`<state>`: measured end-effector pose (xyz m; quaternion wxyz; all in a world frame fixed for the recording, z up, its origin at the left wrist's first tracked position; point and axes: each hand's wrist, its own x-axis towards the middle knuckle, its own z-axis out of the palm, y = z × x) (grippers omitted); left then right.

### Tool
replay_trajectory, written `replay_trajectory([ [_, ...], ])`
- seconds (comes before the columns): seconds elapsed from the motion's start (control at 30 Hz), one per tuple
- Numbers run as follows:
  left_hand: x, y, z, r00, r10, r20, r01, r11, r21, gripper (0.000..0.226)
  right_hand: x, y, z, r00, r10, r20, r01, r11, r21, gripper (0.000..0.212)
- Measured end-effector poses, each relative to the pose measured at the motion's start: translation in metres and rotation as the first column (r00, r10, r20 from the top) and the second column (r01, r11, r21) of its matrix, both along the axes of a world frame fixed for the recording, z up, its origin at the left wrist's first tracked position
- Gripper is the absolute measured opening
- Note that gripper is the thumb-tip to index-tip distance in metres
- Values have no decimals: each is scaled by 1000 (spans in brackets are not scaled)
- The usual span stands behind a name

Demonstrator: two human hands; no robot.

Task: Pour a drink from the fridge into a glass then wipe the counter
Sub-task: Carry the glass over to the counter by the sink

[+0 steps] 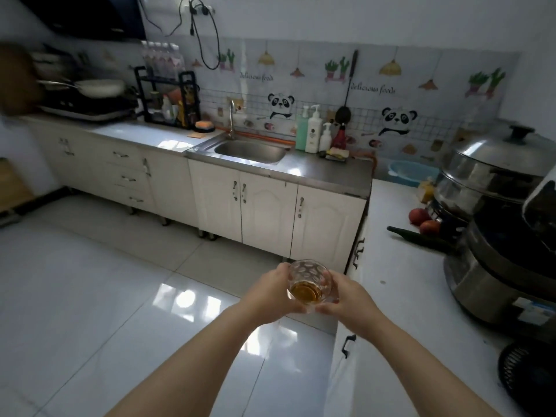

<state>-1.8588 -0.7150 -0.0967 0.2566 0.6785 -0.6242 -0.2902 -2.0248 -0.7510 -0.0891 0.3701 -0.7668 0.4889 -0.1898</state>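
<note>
Both our left hand (272, 291) and right hand (350, 297) are grasping the glass (310, 284) with fingers wrapped, over the floor near the surface (400, 284) edge; pouring looks done, wiping is remaining.

We stand in a home kitchen: a steel sink (251, 152) with its tap mid-frame, white cupboards (267, 212) below, a stove with a pan (100, 87) upper left, stacked steamer pots (496, 176) at right
</note>
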Motion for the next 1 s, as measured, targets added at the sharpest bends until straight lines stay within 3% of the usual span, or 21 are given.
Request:
replay_trajectory([
  [0.47, 282, -57, 4, 984, 174, -26, -175, 984, -29, 80, 288, -84, 5, 976, 219, -6, -219, 975, -35, 52],
  [0.7, 399, -92, 8, 965, 262, -17, -262, 964, -36, 80, 411, -134, 12, 955, 296, 4, -296, 955, -32, 58],
  [1.0, 543, -192, -1, 913, 396, -96, -400, 916, -33, 81, 565, -249, 6, 912, 408, 47, -407, 913, -31, 52],
])
